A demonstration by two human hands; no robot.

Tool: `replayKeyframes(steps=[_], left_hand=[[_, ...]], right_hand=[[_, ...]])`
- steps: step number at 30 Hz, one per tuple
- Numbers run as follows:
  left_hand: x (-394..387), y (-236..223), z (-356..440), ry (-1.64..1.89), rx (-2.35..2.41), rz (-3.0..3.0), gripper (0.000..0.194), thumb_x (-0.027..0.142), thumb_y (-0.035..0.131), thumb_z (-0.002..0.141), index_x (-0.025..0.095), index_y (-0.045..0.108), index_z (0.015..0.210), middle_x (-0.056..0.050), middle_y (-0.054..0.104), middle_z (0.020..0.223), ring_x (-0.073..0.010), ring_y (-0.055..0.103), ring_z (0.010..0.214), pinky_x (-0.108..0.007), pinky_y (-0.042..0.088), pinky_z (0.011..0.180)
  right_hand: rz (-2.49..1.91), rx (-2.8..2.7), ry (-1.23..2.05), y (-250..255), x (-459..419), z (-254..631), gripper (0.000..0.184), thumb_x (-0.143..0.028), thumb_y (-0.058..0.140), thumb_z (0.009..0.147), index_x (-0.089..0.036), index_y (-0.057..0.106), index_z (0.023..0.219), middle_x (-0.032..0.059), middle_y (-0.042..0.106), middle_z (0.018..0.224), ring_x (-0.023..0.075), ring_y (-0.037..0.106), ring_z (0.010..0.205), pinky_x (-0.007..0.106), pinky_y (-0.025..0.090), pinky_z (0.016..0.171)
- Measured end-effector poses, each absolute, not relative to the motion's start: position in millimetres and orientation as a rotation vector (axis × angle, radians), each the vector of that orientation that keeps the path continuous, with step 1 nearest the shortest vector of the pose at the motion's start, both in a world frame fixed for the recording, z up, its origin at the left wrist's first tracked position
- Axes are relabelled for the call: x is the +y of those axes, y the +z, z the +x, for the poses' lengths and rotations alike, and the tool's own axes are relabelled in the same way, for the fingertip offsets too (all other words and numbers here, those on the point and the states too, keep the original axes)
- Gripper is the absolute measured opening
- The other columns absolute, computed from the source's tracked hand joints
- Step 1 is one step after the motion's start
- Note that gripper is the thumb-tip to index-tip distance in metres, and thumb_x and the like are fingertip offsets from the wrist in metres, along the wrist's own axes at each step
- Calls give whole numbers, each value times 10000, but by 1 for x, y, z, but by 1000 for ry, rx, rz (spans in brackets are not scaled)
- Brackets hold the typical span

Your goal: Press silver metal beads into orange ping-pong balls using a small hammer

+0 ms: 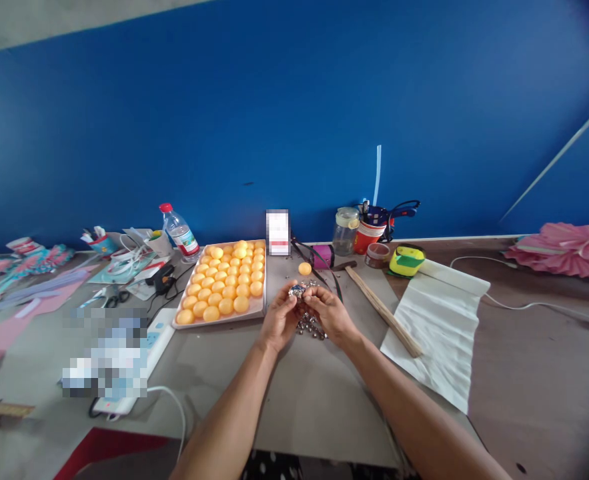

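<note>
Both hands meet over the middle of the table, fingers closed around a small shiny silver-and-blue piece point(297, 291). My left hand point(279, 319) grips its left side with thumb and fingertips. From the right, my right hand point(330, 313) pinches the same piece. Too little of it shows to name its kind. Beneath and between the hands lies a loose pile of small shiny silver pieces point(312, 327), perhaps little bells. One orange ball point(305, 269), like a table tennis ball, rests just beyond the fingers. A shallow white tray point(219, 323) of similar balls point(229, 292) stands to the left.
Left are a water bottle point(181, 233), a power strip point(160, 333) and cables. At the back stand a purple roll point(323, 257), a glass jar point(346, 233) and a red cup point(369, 237) of tools. Wooden sticks point(384, 312) lie on a white sheet point(439, 333) at right.
</note>
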State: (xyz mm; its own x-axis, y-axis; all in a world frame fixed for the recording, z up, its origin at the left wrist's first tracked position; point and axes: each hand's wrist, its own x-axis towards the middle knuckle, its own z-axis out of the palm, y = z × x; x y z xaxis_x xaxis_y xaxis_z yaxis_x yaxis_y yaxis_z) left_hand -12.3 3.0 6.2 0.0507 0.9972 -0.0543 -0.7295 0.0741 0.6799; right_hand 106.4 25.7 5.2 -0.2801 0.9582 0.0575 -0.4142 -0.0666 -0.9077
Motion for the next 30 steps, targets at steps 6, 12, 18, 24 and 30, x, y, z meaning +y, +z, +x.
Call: replayKeyframes(steps=[6, 12, 18, 24, 30], left_hand=[[4, 4, -11, 1437, 612, 590, 407, 187, 747, 663, 201, 626, 1051, -42, 652, 990, -136, 590, 824, -262, 429, 737], [4, 3, -8, 1464, 634, 612, 406, 200, 758, 652, 194, 631, 1038, -41, 658, 972, -138, 595, 818, -271, 436, 744], [4, 0, -8, 1472, 652, 629, 403, 207, 756, 657, 191, 627, 1038, -46, 656, 986, -145, 596, 800, -282, 438, 729], [4, 0, -7, 1473, 675, 608, 411, 218, 767, 642, 184, 632, 1028, -41, 666, 948, -142, 599, 778, -278, 439, 723], [5, 1, -6, 1471, 684, 598, 400, 219, 770, 636, 178, 642, 1013, -40, 674, 927, -144, 603, 821, -278, 432, 782]], right_hand=[[-782, -1075, 1600, 4, 26, 108, 275, -397, 725, 632, -187, 552, 674, -45, 469, 578, 86, 359, 529, 238, 283, 526], [-781, -1044, 1626, 5, 26, 110, 272, -378, 731, 621, -186, 545, 666, -56, 459, 551, 79, 356, 510, 233, 280, 522], [-808, -1109, 1605, 4, 28, 111, 267, -387, 717, 636, -179, 552, 665, -51, 476, 558, 77, 364, 512, 232, 287, 515], [-887, -1200, 1515, 6, 27, 111, 212, -361, 679, 650, -185, 562, 657, -45, 485, 557, 90, 385, 523, 240, 304, 518], [-922, -1239, 1485, 8, 27, 113, 175, -340, 654, 669, -187, 569, 653, -38, 493, 564, 101, 408, 543, 244, 329, 540]])
